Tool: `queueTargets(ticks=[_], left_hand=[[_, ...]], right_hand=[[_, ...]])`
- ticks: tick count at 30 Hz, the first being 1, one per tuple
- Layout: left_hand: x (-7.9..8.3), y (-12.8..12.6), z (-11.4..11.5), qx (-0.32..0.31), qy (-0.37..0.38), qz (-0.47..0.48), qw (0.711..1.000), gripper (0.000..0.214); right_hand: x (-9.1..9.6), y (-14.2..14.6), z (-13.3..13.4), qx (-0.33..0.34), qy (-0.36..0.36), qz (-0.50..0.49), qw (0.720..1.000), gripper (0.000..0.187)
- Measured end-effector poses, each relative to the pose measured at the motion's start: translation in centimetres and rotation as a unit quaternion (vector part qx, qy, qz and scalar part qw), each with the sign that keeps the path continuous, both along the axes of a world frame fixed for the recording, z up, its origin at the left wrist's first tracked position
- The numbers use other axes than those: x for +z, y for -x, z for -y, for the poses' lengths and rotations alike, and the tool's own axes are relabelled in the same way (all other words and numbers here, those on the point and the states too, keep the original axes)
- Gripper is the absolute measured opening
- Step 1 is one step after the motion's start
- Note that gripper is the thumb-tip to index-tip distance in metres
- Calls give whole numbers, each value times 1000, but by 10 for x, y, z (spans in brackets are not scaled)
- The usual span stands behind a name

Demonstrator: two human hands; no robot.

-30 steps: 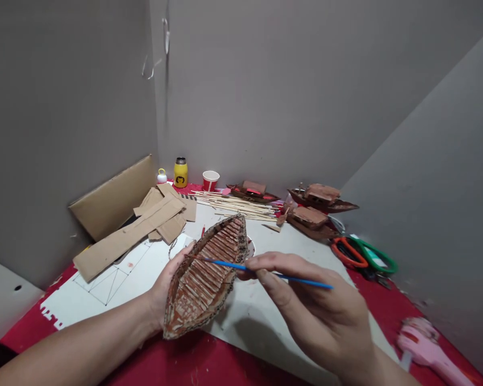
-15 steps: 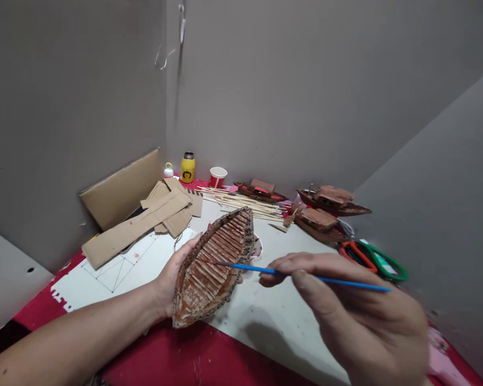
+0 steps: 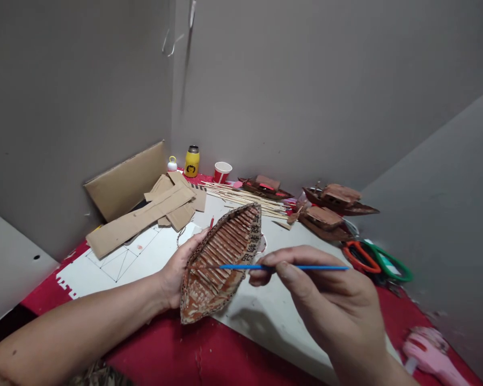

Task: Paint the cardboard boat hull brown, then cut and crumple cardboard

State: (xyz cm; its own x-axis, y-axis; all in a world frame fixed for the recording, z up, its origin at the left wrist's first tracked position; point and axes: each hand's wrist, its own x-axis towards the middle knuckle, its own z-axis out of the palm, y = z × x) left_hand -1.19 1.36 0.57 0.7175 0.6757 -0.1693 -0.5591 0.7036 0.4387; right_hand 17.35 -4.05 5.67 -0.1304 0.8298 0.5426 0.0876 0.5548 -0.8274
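Note:
My left hand (image 3: 181,268) is closed round the left side of a small cardboard model boat (image 3: 221,246), tilted so its inside faces me. Narrow strips line the floor of the boat, streaked with reddish-brown paint; dark printed characters show along its right side. Pinched between the thumb and fingers of my right hand (image 3: 322,300) is a blue-handled paintbrush (image 3: 306,267). The brush lies nearly level across the boat, its dark bristles at the inner left edge, close to my left fingers. A white paint dish sits mostly hidden behind the boat.
Brown model boats (image 3: 326,222) stand at the back right, beside green-handled scissors (image 3: 390,262) and orange-handled ones. Thin wooden sticks (image 3: 249,198), cardboard strips (image 3: 140,220), a yellow bottle (image 3: 192,162) and a paper cup (image 3: 222,172) lie further back. A pink glue gun (image 3: 426,348) rests at right.
My right hand has moved left, carrying the brush tip from the middle strips to the boat's inner left edge. The view has shifted slightly, bringing more of the pink glue gun into sight.

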Motion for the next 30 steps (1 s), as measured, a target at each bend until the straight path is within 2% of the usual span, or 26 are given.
queueTargets(ticks=[3, 6, 12, 14, 17, 19, 24, 27, 30], left_hand=[[1, 0, 0, 5, -7, 20, 1000, 54], [4, 0, -1, -10, -30, 27, 999, 59], [2, 2, -4, -16, 10, 15, 1000, 63], [0, 4, -6, -11, 21, 17, 1000, 60], [-4, 7, -7, -9, 29, 6, 1000, 56], [-6, 8, -7, -23, 25, 5, 999, 56], [-11, 8, -7, -59, 12, 34, 998, 51], [-10, 8, -7, -95, 12, 42, 995, 49], [-7, 7, -6, -99, 1, 39, 994, 47]], right_hand=[[-5, -1, -3, -13, -9, -14, 1000, 14], [-5, 1, 1, 27, 12, -22, 999, 14], [1, -2, 5, 72, 54, -37, 995, 12], [1, -4, 3, 38, 39, -46, 997, 12], [1, -6, 0, -62, 3, -58, 996, 10], [1, -4, 0, -103, -13, -46, 994, 8], [0, -2, -2, -98, -63, 13, 993, 9], [-1, -6, -6, -148, -111, 38, 982, 13], [0, -8, -6, -170, -113, 24, 979, 11]])
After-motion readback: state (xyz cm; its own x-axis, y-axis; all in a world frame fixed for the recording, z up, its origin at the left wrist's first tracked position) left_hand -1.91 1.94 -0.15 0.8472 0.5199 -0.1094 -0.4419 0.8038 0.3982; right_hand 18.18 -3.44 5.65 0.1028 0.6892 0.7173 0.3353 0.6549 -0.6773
